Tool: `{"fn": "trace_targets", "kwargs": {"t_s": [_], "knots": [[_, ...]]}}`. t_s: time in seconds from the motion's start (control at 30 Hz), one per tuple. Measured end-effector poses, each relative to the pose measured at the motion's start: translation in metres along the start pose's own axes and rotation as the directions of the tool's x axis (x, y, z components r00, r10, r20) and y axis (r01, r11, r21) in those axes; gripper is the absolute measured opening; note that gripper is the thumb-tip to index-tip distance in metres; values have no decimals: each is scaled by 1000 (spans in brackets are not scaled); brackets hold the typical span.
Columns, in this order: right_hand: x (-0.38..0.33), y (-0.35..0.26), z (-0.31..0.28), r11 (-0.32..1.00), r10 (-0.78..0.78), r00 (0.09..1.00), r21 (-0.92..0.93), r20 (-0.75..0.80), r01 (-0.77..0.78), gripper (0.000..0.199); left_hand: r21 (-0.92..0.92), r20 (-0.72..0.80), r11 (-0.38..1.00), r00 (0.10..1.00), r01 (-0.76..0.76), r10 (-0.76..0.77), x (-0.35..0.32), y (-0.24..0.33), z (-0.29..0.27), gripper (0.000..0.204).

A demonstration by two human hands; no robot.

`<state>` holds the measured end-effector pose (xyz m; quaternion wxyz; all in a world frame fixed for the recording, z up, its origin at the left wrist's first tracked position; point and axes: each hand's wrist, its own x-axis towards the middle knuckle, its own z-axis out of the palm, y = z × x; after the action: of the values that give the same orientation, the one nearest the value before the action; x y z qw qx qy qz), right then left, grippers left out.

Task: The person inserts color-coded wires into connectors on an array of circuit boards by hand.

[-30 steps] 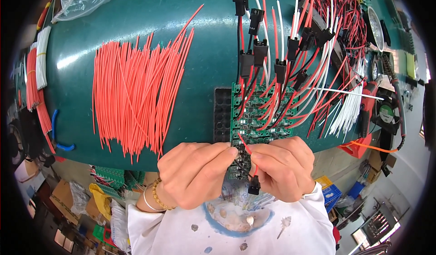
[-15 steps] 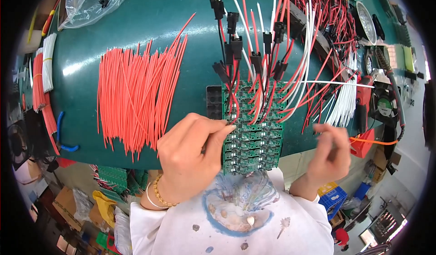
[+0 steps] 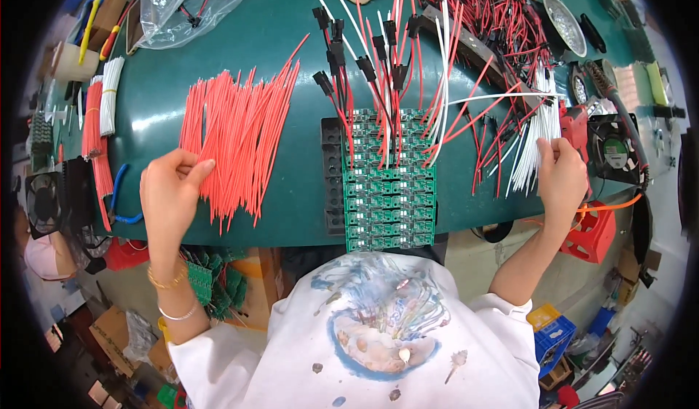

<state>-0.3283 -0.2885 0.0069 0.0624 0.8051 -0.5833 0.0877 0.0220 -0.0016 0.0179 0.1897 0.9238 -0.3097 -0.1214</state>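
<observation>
L hand (image 3: 170, 191) is at the red wires (image 3: 244, 140), over the pile's L edge: thumb & index tips close tog. there, but can't tell if a wire is pinched btwn them. R hand (image 3: 563, 180) is at the white wires (image 3: 526, 167), tips of thumb & index drawn near each other by the pile's R side; can't tell if that grip has one either.

PCB panel (image 3: 391, 209) lies flat on the green surface (image 3: 302, 205), btwn the two hands & well apart from both, its near end by the person's shirt (image 3: 378, 314). Wires w/ black connectors (image 3: 336, 56) rise from its far rows; nearer rows are bare of wires. Black tray (image 3: 332, 180) shows along panel's L edge.

Far R: tangled red/black leads (image 3: 480, 5), a grey bar (image 3: 466, 51) nr them, metal dish (image 3: 565, 27) just beside. Fan (image 3: 615, 147) stands R of the R hand. Far L: clear bag (image 3: 193, 5), tied white bundle (image 3: 111, 96) next to a tied red bundle (image 3: 92, 118), & blue handles (image 3: 120, 201) nearer the edge.
</observation>
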Motion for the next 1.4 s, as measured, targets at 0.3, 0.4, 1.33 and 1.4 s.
{"fn": "trace_targets", "kwargs": {"t_s": [0.3,0.4,1.33,1.4], "knots": [[5,33,-7,935,-300,944,-152,136,319,18,113,168,987,982,-112,92,22,-5,-22,22],[4,34,-3,934,-333,942,-118,46,337,14,-49,186,980,963,-192,197,24,-4,-23,17],[-66,-7,-38,343,11,1000,939,-11,7,13,-741,-314,599,945,-303,91,-62,51,51,20],[-75,-30,-30,311,16,997,948,-79,70,8,-678,-373,620,912,-395,172,-66,52,67,15]]}}
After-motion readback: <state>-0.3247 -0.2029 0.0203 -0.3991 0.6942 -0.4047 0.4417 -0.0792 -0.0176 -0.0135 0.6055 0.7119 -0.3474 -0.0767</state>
